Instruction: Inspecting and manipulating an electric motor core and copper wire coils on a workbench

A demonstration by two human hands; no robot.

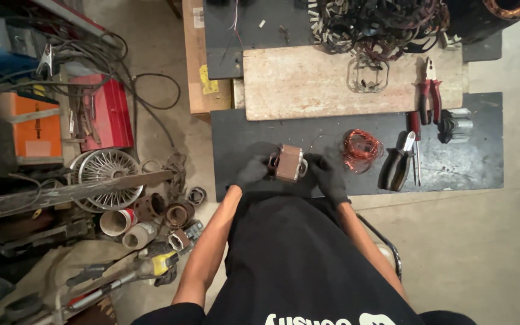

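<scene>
Both my hands wear dark gloves and hold a small brown wound coil block with metal ends just above the near edge of a black mat. My left hand grips its left side. My right hand grips its right side. A tangle of copper wire lies on the mat just right of my right hand.
Black-handled pliers, a screwdriver and red-handled pliers lie at the right. A pale wooden board sits behind the mat, with a heap of metal strips beyond. Tool boxes, cables, a wire fan guard and tape rolls clutter the floor at left.
</scene>
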